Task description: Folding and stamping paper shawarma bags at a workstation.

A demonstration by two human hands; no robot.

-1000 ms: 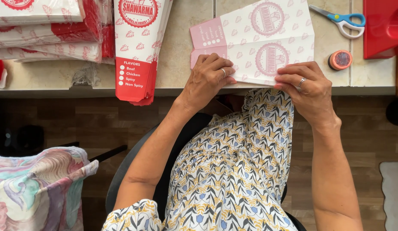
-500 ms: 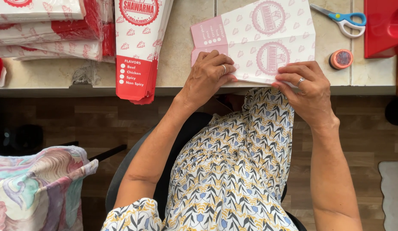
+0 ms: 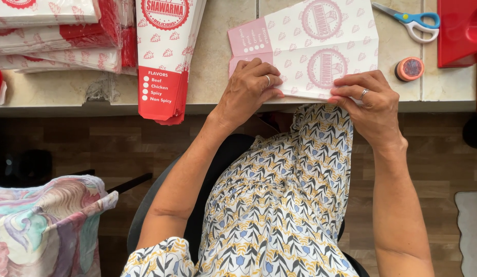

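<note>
- A beige stone-tiled table [image 3: 218, 56] runs above a wood-plank floor.
- The left hand [image 3: 249, 92] has crept rightward along the near edge of the pink-and-white paper sleeve [image 3: 310, 46] since a second ago; its grip pinches that flat, creased sheet.
- The right hand [image 3: 369, 100] likewise pinches the near edge.
- Left of the grip lies a stack of red-and-white sleeves [image 3: 164, 56]; to the right, blue-handled scissors [image 3: 410, 20] and a small round tape roll [image 3: 409, 68].

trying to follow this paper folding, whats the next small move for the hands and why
Probably run the fingers along the near edge to press the crease flat. Both the left hand and the right hand already pinch the pink-printed paper sleeve at the edge of the counter, and it lies doubled over there.
</note>
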